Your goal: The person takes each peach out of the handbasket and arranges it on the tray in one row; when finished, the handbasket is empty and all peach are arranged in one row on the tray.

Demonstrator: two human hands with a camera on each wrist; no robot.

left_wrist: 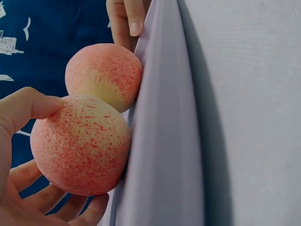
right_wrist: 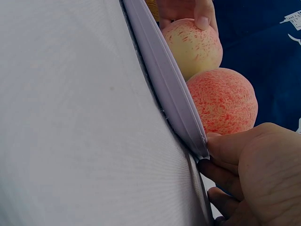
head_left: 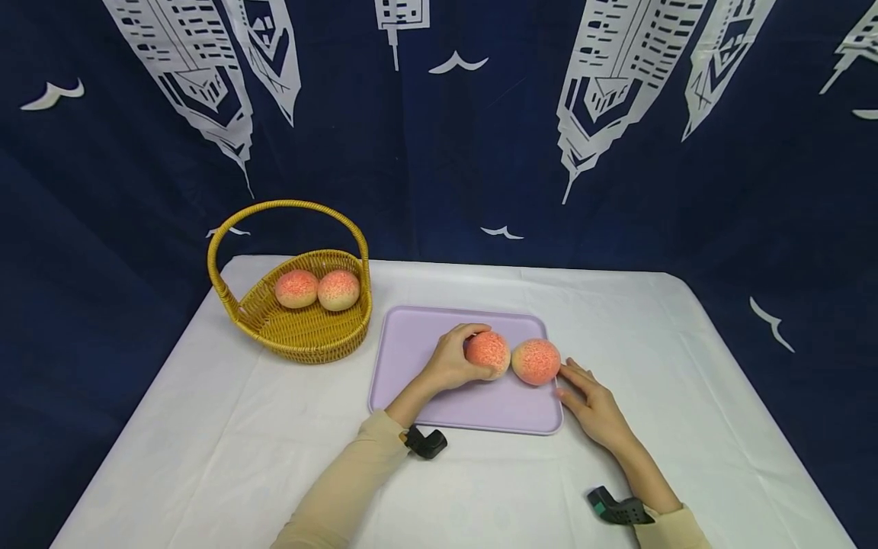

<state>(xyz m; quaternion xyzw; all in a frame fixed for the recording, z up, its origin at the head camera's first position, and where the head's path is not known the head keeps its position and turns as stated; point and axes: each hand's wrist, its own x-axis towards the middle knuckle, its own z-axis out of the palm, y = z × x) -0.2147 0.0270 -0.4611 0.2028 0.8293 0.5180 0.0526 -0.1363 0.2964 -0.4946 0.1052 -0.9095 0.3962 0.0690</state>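
Note:
Two peaches are side by side on a lilac tray (head_left: pixel 411 343). My left hand (head_left: pixel 456 358) grips the left peach (head_left: pixel 488 354), thumb and fingers round it, as the left wrist view shows close up. The other peach (head_left: pixel 536 361) sits just right of it, close to the tray's right edge. At that edge rests my right hand (head_left: pixel 595 406), its fingertips touching the rim beside the right peach. In the right wrist view the thumb (right_wrist: pixel 230 143) lies at the tray's corner; part of the other fingers is hidden behind the hand.
A yellow wicker basket (head_left: pixel 309 354) with a tall handle stands at the back left of the white-covered table (head_left: pixel 638 335). Inside it lie two more peaches, a left one (head_left: pixel 296 289) and a right one (head_left: pixel 339 290). A dark blue patterned cloth (head_left: pixel 473 152) hangs behind.

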